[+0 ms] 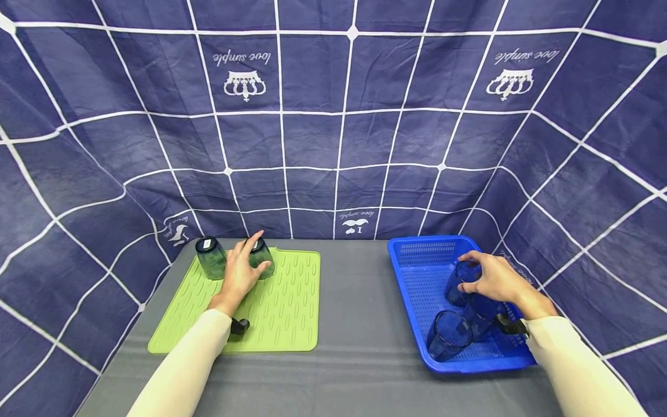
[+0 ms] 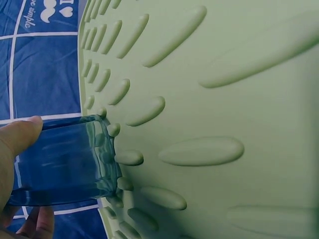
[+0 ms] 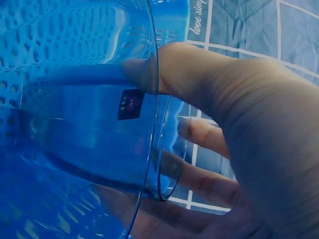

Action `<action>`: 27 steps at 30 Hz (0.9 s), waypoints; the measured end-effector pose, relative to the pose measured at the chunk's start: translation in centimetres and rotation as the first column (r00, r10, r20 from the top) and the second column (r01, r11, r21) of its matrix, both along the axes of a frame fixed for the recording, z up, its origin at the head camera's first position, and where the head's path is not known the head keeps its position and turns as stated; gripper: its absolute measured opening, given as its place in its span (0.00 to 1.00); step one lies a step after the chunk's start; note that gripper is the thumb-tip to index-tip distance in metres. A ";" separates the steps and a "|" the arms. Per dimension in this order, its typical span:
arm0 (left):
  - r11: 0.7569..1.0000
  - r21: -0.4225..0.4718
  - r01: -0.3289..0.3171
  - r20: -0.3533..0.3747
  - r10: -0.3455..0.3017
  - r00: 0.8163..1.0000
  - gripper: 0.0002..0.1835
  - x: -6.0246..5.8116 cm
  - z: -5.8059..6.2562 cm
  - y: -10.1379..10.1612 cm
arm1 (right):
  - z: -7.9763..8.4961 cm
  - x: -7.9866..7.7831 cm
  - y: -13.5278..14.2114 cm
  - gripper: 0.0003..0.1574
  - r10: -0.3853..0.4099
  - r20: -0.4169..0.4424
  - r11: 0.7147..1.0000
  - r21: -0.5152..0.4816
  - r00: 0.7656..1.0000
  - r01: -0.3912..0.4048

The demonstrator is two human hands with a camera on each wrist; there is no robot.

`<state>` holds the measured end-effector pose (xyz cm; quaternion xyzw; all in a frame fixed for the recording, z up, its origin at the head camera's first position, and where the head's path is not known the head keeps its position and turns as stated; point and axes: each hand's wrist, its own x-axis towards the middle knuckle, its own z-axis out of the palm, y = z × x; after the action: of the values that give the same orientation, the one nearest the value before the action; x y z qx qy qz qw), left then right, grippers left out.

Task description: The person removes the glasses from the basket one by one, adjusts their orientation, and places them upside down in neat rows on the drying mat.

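My left hand (image 1: 241,275) is around a greenish-blue drinking glass (image 1: 264,263) that stands upside down on the light green ribbed mat (image 1: 292,301). In the left wrist view, the thumb touches one side of this glass (image 2: 60,162), with fingertips at the opposite side. A second upturned glass (image 1: 211,259) stands left of that hand. Inside the blue plastic basket (image 1: 409,310), my right hand (image 1: 495,279) grips a blue glass (image 1: 455,289) near its rim, thumb on one side and fingers on the other. Two more glasses (image 1: 450,337) (image 1: 480,315) stand close beside it, mouths up.
A grey tabletop (image 1: 359,313) lies between the mat and the basket. Blue cloth with a white grid (image 1: 312,139) hangs behind and along both sides. Black straps (image 1: 239,327) are on the wrists.
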<state>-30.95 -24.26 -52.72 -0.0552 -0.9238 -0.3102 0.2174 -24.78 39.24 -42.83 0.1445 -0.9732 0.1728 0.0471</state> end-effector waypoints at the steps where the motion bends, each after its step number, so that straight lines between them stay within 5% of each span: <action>1: 1.000 -0.003 -0.001 -0.002 0.001 1.000 0.51 0.0 -0.1 -0.1 | 0.0 -0.1 -0.1 0.47 0.000 -0.003 1.000 -0.001 1.000 0.000; 27: 1.000 0.021 0.008 0.050 -0.009 0.999 0.51 -0.8 0.0 -0.2 | 3.7 0.7 -3.5 0.46 -0.050 -0.136 0.997 -0.058 0.990 0.043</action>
<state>-31.77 -24.42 -52.74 -0.0491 -0.9254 -0.3222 0.1932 -24.04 35.70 -39.13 0.1320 -0.9656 0.1881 0.1218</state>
